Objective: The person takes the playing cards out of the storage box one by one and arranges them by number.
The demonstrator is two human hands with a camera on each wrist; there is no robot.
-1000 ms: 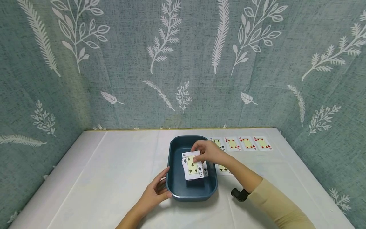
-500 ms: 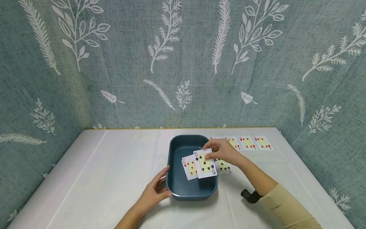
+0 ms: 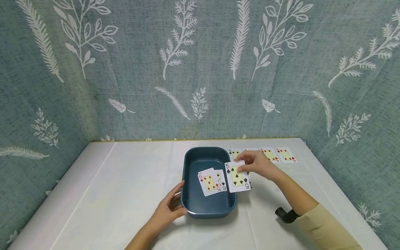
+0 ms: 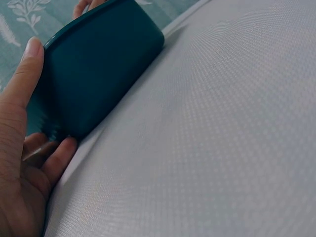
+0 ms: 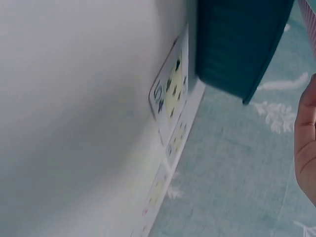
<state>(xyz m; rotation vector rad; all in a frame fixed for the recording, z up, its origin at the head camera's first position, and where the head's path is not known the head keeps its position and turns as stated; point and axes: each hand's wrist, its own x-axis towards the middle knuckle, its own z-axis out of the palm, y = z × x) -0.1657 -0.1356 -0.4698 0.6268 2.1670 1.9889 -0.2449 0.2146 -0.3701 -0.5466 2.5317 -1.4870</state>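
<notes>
In the head view, my right hand (image 3: 259, 166) pinches the five of spades (image 3: 234, 184) over the right rim of a blue tray (image 3: 204, 205). Face up inside the tray lie a five of diamonds (image 3: 207, 185), a black six (image 3: 223, 181) partly under it, and another card peeking out at the top. My left hand (image 3: 168, 208) rests against the tray's outer left wall, thumb near the front corner. The left wrist view shows that thumb reaching the rim and other fingers low on the wall. A five of clubs (image 5: 170, 94) lies beside the tray in the right wrist view, mostly covered in the head view.
A row of fours runs along the back right of the white table, including a black four (image 3: 234, 154) and a red four (image 3: 285, 155); my right hand covers part of it. Patterned fabric (image 3: 200, 69) rises behind the table. A black wrist device (image 3: 286, 215) sits at the right sleeve.
My right hand has carried the five of spades rightward, from above the other cards in the tray to its right rim. This uncovers the five of diamonds and black six. My left hand stays put.
</notes>
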